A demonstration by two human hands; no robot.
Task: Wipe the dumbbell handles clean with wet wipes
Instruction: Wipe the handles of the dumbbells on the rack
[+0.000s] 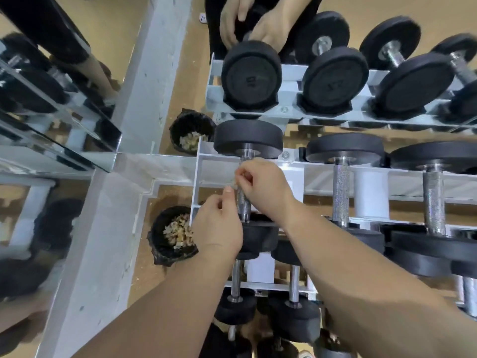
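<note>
both forearms come in from the lower edge, the left forearm [175, 301] beside the right forearm [361, 267], and they meet over the first dumbbell [247, 139] at the left end of the rack [291, 161].

its handle [244, 204] is a bright rough bar. the long axis runs straight away from the person, from the near black head to the far one. so a wiping stroke, i judge, must go forward and back along this line, not across it.

the left hand [219, 226] is just left of the handle, at its near part, with the thumb up and the fingers curled. the right hand [265, 188] is across the middle of the bar from the right side, a little farther away. the two hands are close together but not touching. between their fingertips they seem to pinch a thin pale wipe [233, 180]. it is blurred, so i cannot tell if it already touches the metal. i think the wipe is being opened or laid on the bar, and rubbing is not yet begun.

more dumbbells are on the right, handles bare. a black bin [157, 236] with pale scraps stands on the floor at the left. a mirror [374, 11] behind repeats everything.
</note>
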